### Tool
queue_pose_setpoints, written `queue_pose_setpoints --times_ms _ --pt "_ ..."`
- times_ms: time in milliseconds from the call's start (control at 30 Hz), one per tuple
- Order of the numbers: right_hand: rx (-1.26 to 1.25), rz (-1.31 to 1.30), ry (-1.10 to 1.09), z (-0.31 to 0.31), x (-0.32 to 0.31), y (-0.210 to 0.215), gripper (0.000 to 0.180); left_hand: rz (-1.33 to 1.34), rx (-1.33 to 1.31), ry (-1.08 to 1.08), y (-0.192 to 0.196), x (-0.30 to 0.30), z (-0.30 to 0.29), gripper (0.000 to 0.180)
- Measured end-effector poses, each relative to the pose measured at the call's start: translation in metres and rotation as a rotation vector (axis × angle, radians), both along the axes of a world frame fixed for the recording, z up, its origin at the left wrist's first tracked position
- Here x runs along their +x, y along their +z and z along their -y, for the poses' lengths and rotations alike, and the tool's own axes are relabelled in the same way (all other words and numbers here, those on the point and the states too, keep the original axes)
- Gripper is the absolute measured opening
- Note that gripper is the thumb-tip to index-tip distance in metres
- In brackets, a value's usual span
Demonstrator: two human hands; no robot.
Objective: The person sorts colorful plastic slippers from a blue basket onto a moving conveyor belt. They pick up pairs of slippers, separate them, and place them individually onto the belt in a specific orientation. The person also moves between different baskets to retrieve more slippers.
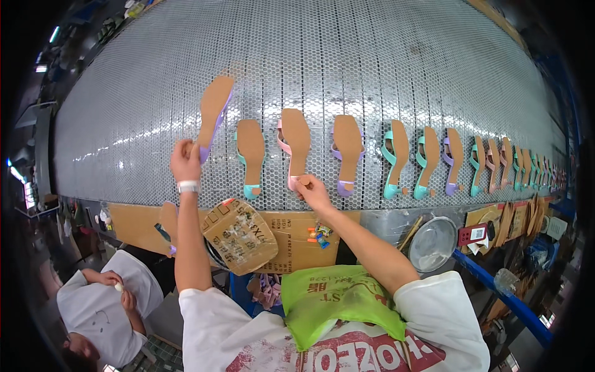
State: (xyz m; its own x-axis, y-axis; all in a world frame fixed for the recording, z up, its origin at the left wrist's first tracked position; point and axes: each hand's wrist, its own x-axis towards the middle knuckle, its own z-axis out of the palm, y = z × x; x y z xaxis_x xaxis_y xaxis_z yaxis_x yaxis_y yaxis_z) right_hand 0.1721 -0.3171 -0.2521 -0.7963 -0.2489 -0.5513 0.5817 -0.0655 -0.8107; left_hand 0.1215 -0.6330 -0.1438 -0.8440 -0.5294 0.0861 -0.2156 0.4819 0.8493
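Observation:
My left hand [186, 160] is closed round the heel end of a purple heeled sandal [215, 105], its tan sole facing up. With fingers pinched together, my right hand [314, 192] grips the heel of a pink heeled sandal [295, 133], which lies sole up on the metal mesh surface [279, 68]. Between the two hands a teal heeled sandal [250, 142] lies sole up. To the right of the pink one is another purple heeled sandal [348, 142]. My fingers partly hide both gripped heels.
More heeled sandals [400, 149] run in a row to the right. Along the near edge are a taped cardboard disc [238, 235], a clear round lid [434, 245] and a dark red device [472, 234]. A green bag [341, 304] lies against me. Another person [105, 310] sits at lower left.

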Motion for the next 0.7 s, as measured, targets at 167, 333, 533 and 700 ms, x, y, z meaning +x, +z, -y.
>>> queue_pose_setpoints --times_ms 167,333,533,700 --pt "-0.023 0.057 0.052 -0.004 0.002 0.02 0.025 0.099 0.154 0.173 -0.065 0.054 0.028 0.016" --pt "0.037 0.07 0.115 -0.007 -0.002 0.03 0.028 0.109 0.147 0.214 -0.099 0.063 0.035 0.017" --pt "0.043 0.031 0.079 -0.003 -0.002 0.004 0.023 0.357 -0.087 0.166 -0.111 0.069 0.044 0.018" --pt "0.084 0.003 0.051 -0.008 0.009 0.009 0.02 0.591 -0.204 -0.015 -0.092 0.069 0.047 0.021"
